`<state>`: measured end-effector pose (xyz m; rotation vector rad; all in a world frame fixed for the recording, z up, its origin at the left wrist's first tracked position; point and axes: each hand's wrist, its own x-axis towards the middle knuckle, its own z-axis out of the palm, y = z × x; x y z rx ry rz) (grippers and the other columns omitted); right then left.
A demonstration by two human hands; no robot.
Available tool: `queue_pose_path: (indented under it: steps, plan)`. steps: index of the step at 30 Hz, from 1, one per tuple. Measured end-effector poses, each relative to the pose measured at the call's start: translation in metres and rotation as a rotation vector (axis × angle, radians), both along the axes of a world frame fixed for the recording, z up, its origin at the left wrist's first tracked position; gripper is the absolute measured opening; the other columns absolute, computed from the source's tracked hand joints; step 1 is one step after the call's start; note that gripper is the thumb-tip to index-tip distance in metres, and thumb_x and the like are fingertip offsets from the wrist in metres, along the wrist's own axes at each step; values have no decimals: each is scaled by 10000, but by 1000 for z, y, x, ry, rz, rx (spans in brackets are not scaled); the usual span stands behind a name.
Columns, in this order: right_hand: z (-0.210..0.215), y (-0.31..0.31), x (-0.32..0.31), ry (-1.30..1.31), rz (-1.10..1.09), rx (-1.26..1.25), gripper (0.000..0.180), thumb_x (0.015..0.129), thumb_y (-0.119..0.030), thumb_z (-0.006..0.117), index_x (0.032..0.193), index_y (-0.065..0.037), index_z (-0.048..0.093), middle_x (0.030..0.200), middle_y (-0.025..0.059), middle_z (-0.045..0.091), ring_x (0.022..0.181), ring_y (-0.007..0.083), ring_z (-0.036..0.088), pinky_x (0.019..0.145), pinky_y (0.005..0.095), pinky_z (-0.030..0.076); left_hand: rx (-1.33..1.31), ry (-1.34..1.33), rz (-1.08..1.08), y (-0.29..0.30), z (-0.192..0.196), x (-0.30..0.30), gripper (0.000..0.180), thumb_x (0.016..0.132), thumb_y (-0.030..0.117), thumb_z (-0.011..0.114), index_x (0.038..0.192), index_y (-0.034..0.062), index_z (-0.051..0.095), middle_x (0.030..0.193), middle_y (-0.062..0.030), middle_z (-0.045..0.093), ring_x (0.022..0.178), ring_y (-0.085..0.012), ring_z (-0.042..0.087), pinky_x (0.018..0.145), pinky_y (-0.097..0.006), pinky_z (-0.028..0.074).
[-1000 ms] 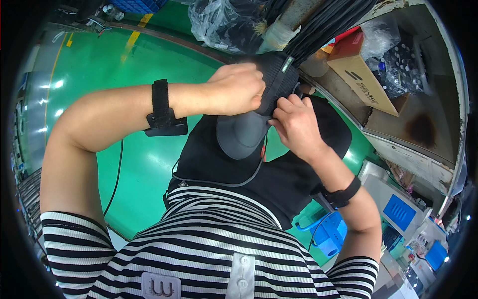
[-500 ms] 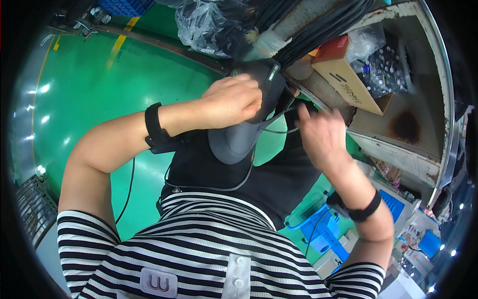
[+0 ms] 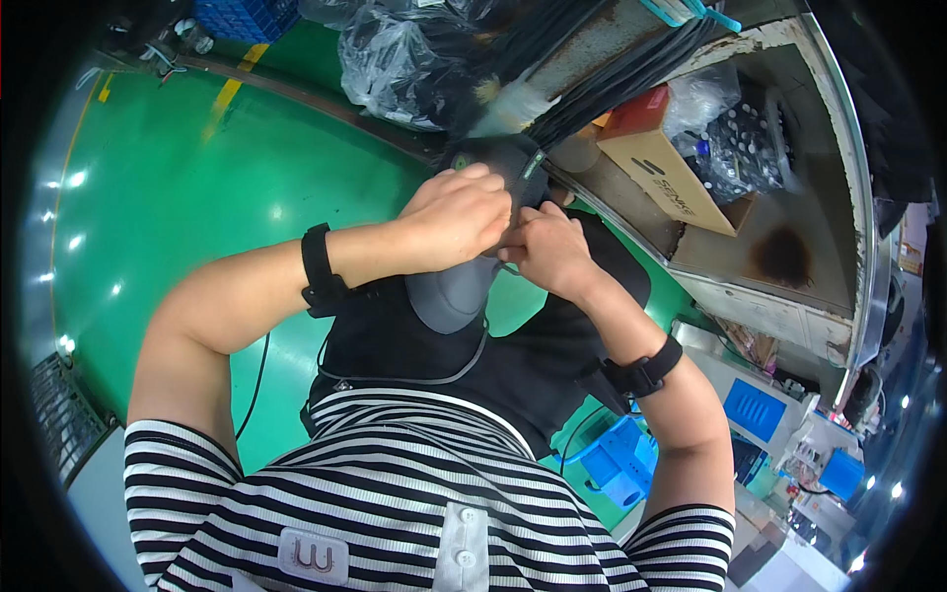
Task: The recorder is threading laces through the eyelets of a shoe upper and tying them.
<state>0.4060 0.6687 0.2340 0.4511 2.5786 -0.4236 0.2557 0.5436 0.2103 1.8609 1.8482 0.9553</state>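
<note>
In front of my lap is a dark grey item (image 3: pixel 444 301) with a smooth rounded lower part like a cap's visor and a darker upper part; its kind is unclear. My left hand (image 3: pixel 459 215) is closed over its middle, with the fingertips turned under and hidden. Right beside it, my right hand (image 3: pixel 548 244) has its fingers bent in and pressed together at the item's right edge. A short piece of thin grey cord shows just below those fingers. Whatever they pinch is hidden. A thin grey cable (image 3: pixel 434 381) loops across my black trousers.
A worn metal-edged bench (image 3: pixel 858 197) at the right carries a cardboard box (image 3: pixel 646 183) and a clear bag of small dark parts (image 3: pixel 745 138). Black cables (image 3: pixel 631 99) and plastic bags (image 3: pixel 385 74) lie ahead. A blue plastic stand (image 3: pixel 621 459) stands at lower right on the green floor.
My right hand has moved left, from apart at the end of the cord loops to close against my left hand. The left hand stays closed on the grey item.
</note>
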Motion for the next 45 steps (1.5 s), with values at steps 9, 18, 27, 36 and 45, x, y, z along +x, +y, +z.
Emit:
queue_pose_path:
  steps: [9,18,27,36,45]
  plan:
    - [-14,-18,21,522,139,72,212,696,-175,777,774,-50,625,834,38,529,830,251,493,738,402,403,57,-17,5,-2,-5,-6,67,810,134,608,797,78,573,817,-52,529,862,-256,525,732,-382,437]
    - [-33,14,10,180,-137,-261,184,762,-263,696,838,-111,765,904,99,704,898,305,620,849,379,497,80,48,-15,-1,4,4,71,821,137,591,798,80,557,836,-80,500,868,-285,520,758,-399,441]
    - [-46,-3,-10,-33,-522,-44,196,740,-236,673,900,-169,765,1028,124,691,1028,279,653,860,424,530,74,61,-20,8,7,12,78,728,96,637,723,87,559,815,-97,520,856,-310,520,722,-431,423]
    - [-50,-17,4,225,-656,-147,164,764,-237,642,856,-133,730,1028,162,616,1032,331,592,855,429,512,72,82,-13,5,-2,6,54,738,128,652,713,99,614,816,-72,566,877,-290,544,744,-419,452]
    - [-54,-17,4,168,-532,-87,201,792,-276,658,918,-143,740,984,120,659,1056,297,596,834,460,517,83,115,22,1,9,8,77,800,157,624,746,103,610,814,-63,560,880,-278,549,732,-414,457]
